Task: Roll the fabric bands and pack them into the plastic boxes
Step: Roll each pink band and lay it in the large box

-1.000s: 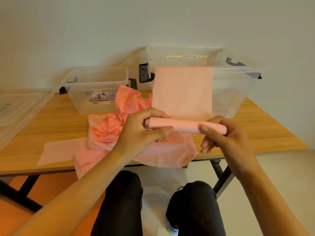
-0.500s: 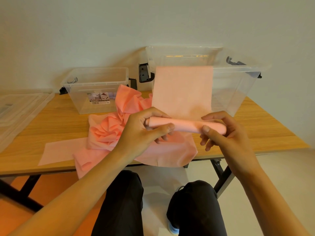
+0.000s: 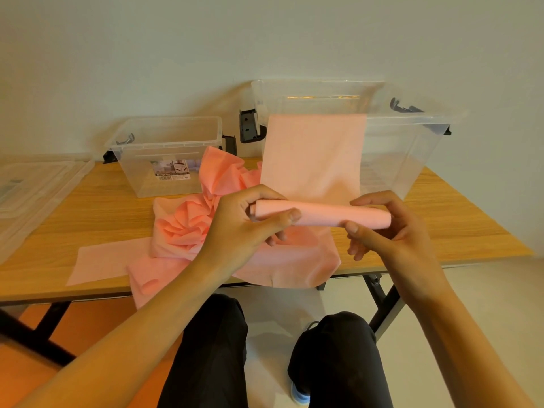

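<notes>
A pink fabric band is partly rolled into a tube [image 3: 321,214] held level above the table's front edge. Its loose end [image 3: 313,157] runs up and drapes over the front rim of the large clear plastic box [image 3: 412,142]. My left hand [image 3: 250,228] pinches the tube's left end between thumb and fingers. My right hand [image 3: 385,228] holds the right end, thumb in front and fingers curled behind. A heap of crumpled pink bands [image 3: 188,228] lies on the table to the left, beside a smaller clear box [image 3: 167,160].
The wooden table [image 3: 441,219] stands against a pale wall. Clear box lids [image 3: 32,187] lie at the far left. One flat band [image 3: 109,260] lies near the front edge and some fabric hangs over it. My knees are below the table.
The tube has turned a little between my fingers and taken up slightly more of the band. My right fingers have shifted round the right end. Boxes and heap are unmoved.
</notes>
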### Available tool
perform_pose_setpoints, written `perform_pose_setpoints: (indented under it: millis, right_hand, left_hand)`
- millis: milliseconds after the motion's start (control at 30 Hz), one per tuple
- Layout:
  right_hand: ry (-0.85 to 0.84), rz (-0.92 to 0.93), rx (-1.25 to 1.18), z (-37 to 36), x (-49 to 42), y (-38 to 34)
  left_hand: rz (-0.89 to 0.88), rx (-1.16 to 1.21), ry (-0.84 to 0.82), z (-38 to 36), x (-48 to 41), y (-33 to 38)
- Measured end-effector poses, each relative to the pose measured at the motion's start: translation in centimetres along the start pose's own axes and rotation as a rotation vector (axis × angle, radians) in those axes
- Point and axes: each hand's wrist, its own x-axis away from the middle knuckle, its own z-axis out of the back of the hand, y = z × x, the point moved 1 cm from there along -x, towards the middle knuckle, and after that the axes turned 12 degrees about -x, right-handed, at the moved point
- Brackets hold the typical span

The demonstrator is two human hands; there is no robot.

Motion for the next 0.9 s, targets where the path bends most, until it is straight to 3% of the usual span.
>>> perform_pose_setpoints:
  millis: [900]
  right_hand:
    - [0.023,-0.006,-0.022,-0.22,-0.07,0.88]
  left_hand:
    - [-0.015,0.023,0.005,0.02,0.26,0.47]
